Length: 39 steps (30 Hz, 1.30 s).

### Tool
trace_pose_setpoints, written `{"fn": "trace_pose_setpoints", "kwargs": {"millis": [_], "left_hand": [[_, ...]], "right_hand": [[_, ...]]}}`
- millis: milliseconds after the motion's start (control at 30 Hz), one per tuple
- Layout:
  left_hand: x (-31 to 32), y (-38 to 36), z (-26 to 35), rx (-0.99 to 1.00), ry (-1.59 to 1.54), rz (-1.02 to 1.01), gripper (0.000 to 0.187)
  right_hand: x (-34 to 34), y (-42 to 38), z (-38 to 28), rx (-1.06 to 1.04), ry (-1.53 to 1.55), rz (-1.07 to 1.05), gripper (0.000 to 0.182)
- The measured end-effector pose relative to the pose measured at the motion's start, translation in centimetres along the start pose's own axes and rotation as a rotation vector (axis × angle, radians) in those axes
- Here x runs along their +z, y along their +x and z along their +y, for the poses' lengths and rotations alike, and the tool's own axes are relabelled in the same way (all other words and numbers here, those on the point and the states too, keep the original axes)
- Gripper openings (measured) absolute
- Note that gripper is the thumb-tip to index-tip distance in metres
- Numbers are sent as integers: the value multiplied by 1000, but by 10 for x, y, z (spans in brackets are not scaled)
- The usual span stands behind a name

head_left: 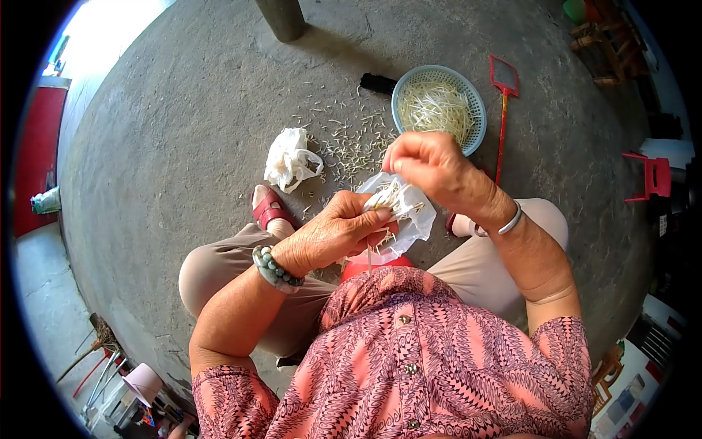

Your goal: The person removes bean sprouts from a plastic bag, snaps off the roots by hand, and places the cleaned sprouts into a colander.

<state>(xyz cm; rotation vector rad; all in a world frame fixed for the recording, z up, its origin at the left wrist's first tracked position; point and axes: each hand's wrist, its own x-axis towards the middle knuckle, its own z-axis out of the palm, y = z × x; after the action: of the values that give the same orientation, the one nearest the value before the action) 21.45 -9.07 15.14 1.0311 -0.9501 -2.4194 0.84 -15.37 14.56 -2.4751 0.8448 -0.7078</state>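
Observation:
My left hand [344, 228] is closed around a small bunch of bean sprouts [393, 196], with the thumb pressed over them. Just above and to the right, my right hand [439, 170] has its fingertips pinched together; whatever is between them, if anything, is too small to make out. Beneath both hands, a translucent plastic bag [418, 228] lies open between my knees, partly hidden by the left hand. Part of something red [376, 267] shows under the bag. More bean sprouts [439, 110] fill a light blue colander [479, 132] on the floor ahead.
Small scraps [351, 150] are scattered over the concrete floor near a crumpled white plastic bag [291, 157]. A red fly swatter [503, 95] lies right of the colander, and a black object [378, 83] left of it. A post [281, 18] stands ahead; a red stool [651, 178] is far right.

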Motion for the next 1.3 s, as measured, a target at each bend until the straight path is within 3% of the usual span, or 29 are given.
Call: {"fn": "trace_pose_setpoints", "kwargs": {"millis": [33,67,167,267,500,700,800,1300], "left_hand": [[-1,0,-1,4,-23,-2,31],[-1,0,-1,13,-4,0,31],[0,1,-1,34,40,26,31],[-1,3,-4,51,43,72,32],[-2,9,-12,167,118,154,33],[-2,10,-14,206,233,171,33],[-2,10,-15,219,218,171,31],[-4,16,-27,302,311,229,29]], "right_hand": [[-1,2,4,-174,-284,91,14],[-9,3,8,38,-33,-96,16],[-10,7,-4,-39,-182,86,17],[-3,10,-23,184,253,210,11],[4,2,-19,161,208,82,7],[6,1,-21,318,425,-43,6],[6,2,-22,273,396,-20,7],[7,5,-28,443,639,-90,5]]}}
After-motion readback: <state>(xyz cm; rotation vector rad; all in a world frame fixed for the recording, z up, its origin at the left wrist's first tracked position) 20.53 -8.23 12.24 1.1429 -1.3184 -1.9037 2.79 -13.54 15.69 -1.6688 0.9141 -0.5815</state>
